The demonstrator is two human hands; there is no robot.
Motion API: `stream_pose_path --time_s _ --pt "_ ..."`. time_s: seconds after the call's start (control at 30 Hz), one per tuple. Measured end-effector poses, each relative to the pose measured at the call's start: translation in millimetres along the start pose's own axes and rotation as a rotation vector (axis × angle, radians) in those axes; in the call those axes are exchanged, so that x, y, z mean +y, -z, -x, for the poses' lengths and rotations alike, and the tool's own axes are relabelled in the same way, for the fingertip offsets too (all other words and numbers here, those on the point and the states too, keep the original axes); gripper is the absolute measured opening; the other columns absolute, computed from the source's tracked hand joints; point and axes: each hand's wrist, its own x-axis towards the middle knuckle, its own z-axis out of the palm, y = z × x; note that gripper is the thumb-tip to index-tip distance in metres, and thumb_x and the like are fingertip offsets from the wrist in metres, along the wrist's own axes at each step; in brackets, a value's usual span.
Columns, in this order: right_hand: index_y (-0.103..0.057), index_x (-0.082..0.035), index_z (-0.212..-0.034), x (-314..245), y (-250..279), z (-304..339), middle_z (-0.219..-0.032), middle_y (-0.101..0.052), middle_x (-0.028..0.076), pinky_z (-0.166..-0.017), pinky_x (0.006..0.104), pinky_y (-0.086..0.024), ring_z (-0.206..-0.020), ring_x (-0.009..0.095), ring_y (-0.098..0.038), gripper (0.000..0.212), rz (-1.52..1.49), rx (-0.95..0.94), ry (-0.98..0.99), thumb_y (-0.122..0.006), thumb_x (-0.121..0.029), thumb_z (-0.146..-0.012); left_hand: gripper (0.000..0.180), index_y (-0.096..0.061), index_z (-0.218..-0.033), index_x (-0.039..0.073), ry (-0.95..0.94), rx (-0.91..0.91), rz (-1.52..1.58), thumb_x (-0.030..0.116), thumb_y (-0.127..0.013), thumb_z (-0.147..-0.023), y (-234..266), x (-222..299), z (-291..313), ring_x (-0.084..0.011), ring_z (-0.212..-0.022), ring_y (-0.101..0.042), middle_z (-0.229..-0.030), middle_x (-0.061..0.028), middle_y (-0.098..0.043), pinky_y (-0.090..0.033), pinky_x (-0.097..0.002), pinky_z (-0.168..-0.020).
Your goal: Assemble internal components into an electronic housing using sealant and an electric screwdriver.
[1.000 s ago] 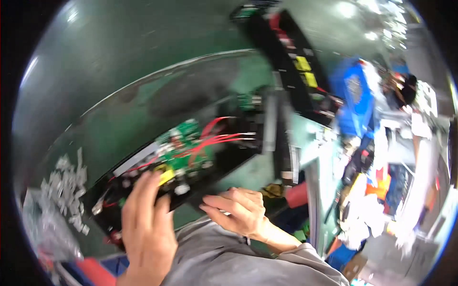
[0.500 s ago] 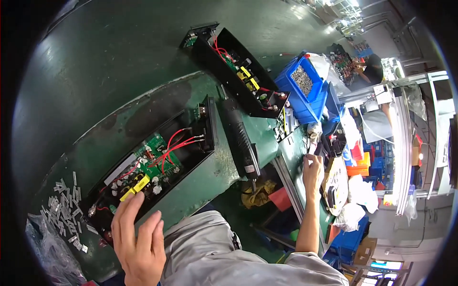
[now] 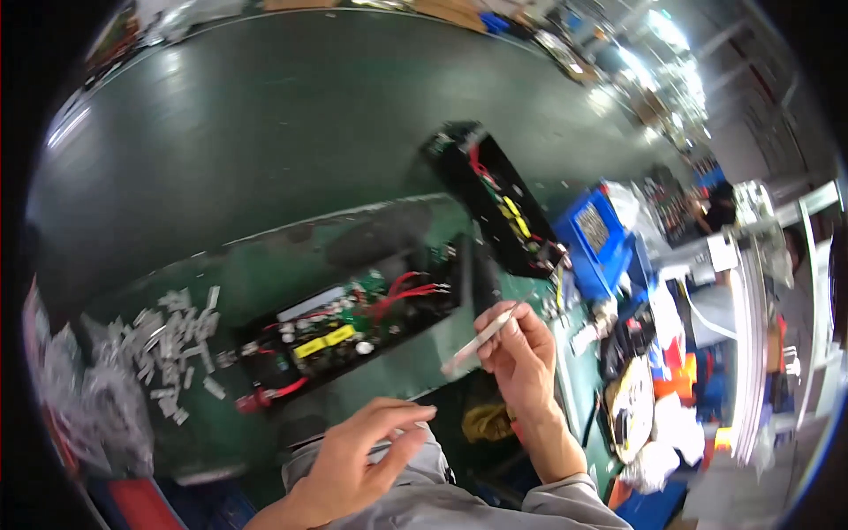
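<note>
A: Above the near edge of the desk [image 3: 402,369], right of centre: right hand [image 3: 525,364], thumb and fingers clamped on a slim pale strip [image 3: 469,349]. Seems held clear of the surface, as far as one view tells. Blurred; material and exact kind uncertain.

B: Left hand [image 3: 364,449]?

A: Near side, left of the other. Bare; thumb and forefinger apart, nothing in the grip.

B: How would the strip handle?

A: Judging by its slimness: light, fairly stiff lengthwise, perhaps smooth enough to twist in a loose pinch. Probably not fragile, though a thin end might bend. Best hold, I'd say, where the fingers have it, toward the far right end, pinched across its width.

B: Long axis?

A: Slanted, near left to far right. Free end points left and near; the other end shows just at the fingertips. Shape of either tip: can't tell.

B: Outward from there?

A: Black open case [image 3: 402,341] to the left, apart from both hands; it too runs near left to far right. Yellow block [image 3: 324,342] and red wires [image 3: 397,294] inside. Loose pale pieces [image 3: 172,343] off its left end. Second black case [image 3: 473,200] farther off, its length far left to near right. Blue bin [image 3: 601,271] just beside, rightward.
</note>
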Motion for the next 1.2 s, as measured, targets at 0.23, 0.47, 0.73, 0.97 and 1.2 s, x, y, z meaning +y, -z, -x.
stream_pose_path --time_s 0.23,0.47,0.73,0.97,1.2 --pt "-0.059 -0.002 -0.115 15 -92 11 -0.108 -0.065 0.014 -0.061 0.023 -0.046 -0.071 0.012 -0.059 0.022 -0.13 -0.448 -0.16 -0.059 -0.022 -0.105 0.042 -0.06 -0.137 -0.001 -0.101 0.431 0.446 0.007 -0.069 -0.097 -9 -24 40 -0.0091 -0.069 -0.057 -0.094 -0.0044 -0.06 -0.047 -0.0243 -0.062" --pt "-0.064 -0.001 -0.115 60 -140 17 -0.106 -0.06 0.01 -0.057 0.0238 -0.037 -0.073 0.011 -0.053 0.027 -0.165 -0.713 -0.209 -0.07 -0.022 -0.099 0.036 -0.064 -0.13 -0.002 -0.185 0.672 1.009 0.008 -0.069 -0.096 11 -39 57 -0.0159 -0.07 -0.066 -0.094 -0.0114 -0.07 -0.05 -0.026 -0.047" --pt "-0.064 -0.001 -0.115 32 -204 -4 -0.095 -0.065 0.007 -0.06 0.024 -0.046 -0.076 0.01 -0.059 0.02 0.485 -0.876 0.161 -0.069 0.0 -0.095 0.021 -0.065 -0.117 -0.004 -0.328 1.226 0.62 0.01 -0.059 -0.103 106 -61 122 -0.0109 -0.055 -0.051 -0.076 -0.0054 -0.062 -0.04 -0.0252 -0.045" --pt "-0.067 -0.007 -0.096 96 -285 -75 -0.089 -0.065 0.009 -0.073 0.042 -0.053 -0.085 0.032 -0.064 0.013 0.989 -1.291 1.048 -0.073 -0.005 -0.084 0.015 -0.067 -0.105 0.002 -0.25 1.279 0.351 0.013 -0.057 -0.105 136 -75 170 -0.0076 -0.07 -0.054 -0.086 -0.0026 -0.06 -0.045 -0.0226 -0.051" --pt "-0.068 -0.007 -0.086 138 -314 -97 -0.082 -0.066 0.007 -0.068 0.0422 -0.056 -0.086 0.029 -0.068 0.006 1.034 -1.604 1.051 -0.065 -0.008 -0.08 0.027 -0.066 -0.111 0.0 -0.204 1.374 0.288 0.022 -0.05 -0.109 118 -66 164 -0.0213 -0.092 -0.073 -0.111 -0.015 -0.07 -0.061 -0.0321 -0.069"
